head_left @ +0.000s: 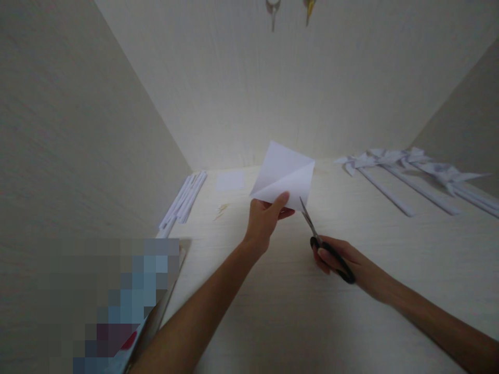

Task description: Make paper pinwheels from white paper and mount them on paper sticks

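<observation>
My left hand (265,218) pinches the lower edge of a white square of paper (284,174), holding it up above the table with a diagonal crease across it. My right hand (343,259) grips black-handled scissors (323,244). Their blades point up towards the paper's lower right corner and the tips touch its edge.
A pale wooden table (312,322) sits in a light-walled alcove. Rolled white paper sticks (183,200) lie at the left, a small white paper square (230,180) at the back, several paper pinwheels on sticks (413,174) at the right. A blurred object (117,301) sits at the lower left.
</observation>
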Demonstrator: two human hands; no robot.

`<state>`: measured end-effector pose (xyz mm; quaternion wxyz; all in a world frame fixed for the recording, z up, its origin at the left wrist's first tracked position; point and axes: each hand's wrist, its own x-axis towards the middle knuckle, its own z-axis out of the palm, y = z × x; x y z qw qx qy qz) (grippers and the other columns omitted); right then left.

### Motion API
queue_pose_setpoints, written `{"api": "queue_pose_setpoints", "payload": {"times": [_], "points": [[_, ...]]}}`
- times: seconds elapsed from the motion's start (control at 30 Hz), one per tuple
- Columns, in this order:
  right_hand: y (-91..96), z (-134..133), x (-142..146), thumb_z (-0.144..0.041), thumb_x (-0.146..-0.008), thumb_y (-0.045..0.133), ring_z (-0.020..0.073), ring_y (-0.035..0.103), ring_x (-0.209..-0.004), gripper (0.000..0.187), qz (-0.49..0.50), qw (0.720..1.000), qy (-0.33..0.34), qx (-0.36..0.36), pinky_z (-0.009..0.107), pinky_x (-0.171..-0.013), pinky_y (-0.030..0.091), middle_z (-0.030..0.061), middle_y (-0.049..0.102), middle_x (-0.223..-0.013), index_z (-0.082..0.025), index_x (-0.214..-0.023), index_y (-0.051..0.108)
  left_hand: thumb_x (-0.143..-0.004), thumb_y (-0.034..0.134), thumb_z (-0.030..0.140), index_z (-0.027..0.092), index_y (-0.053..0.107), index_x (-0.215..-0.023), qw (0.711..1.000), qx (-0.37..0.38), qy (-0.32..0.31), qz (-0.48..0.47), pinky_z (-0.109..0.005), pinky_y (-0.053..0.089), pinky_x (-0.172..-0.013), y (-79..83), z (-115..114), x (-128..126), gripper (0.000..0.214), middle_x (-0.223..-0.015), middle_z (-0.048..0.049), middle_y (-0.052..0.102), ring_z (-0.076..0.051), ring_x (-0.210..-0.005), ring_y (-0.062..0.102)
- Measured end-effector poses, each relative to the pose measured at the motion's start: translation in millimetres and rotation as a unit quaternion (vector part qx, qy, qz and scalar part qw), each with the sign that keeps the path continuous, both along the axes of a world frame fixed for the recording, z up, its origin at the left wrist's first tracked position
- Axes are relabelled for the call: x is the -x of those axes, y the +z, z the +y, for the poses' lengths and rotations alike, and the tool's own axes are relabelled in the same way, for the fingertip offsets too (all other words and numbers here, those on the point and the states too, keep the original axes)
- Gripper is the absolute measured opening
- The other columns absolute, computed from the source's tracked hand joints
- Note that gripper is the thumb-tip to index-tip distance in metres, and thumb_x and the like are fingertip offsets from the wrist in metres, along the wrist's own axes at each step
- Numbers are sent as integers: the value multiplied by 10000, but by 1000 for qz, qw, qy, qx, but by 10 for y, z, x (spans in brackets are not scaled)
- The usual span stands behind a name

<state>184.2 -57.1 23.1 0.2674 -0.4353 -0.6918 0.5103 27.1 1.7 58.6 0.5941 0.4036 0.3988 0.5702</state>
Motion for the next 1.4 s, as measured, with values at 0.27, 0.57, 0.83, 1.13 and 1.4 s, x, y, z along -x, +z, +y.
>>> {"api": "queue_pose_setpoints", "payload": {"times": [0.27, 0.57, 0.83, 1.13, 1.4], "points": [[32, -33, 28, -517, -800, 332, 105, 334, -533, 365, 3, 1000, -8, 1, 240, -485, 264, -21, 376, -592, -181, -673, 400, -617, 633, 225, 113, 610, -783, 1000, -12, 10, 3, -249, 526, -569, 42, -26, 0, 201, -699, -27, 643, -122, -604, 600], [38, -32, 20, -494, -805, 344, 104, 341, -540, 367, -1, 1000, -9, -5, 239, -479, 267, -15, 384, -591, -180, -621, 388, -610, 637, 227, 111, 610, -818, 1000, -16, 8, 7, -268, 526, -599, 39, -28, 1, 240, -755, -42, 648, -138, -649, 608], [30, -30, 28, -508, -800, 342, 99, 324, -530, 372, -2, 1000, -13, -8, 236, -474, 261, -22, 360, -581, -184, -619, 368, -605, 637, 224, 110, 619, -813, 1000, -15, 16, 4, -255, 523, -597, 57, -46, -15, 237, -756, -40, 644, -127, -645, 597], [50, -29, 39, -526, -782, 361, 105, 331, -526, 380, 1, 1000, -18, 0, 237, -467, 268, -24, 352, -573, -190, -604, 360, -597, 639, 228, 113, 617, -777, 1000, -18, 22, 9, -278, 520, -621, 60, -57, -22, 215, -756, -39, 644, -134, -654, 599], [67, -44, 45, -492, -783, 393, 98, 319, -522, 349, -2, 1000, -27, 4, 232, -470, 260, -34, 343, -574, -190, -612, 359, -598, 641, 224, 109, 618, -799, 1000, -18, 21, 11, -275, 522, -619, 65, -53, -20, 232, -754, -39, 644, -137, -661, 600]]}}
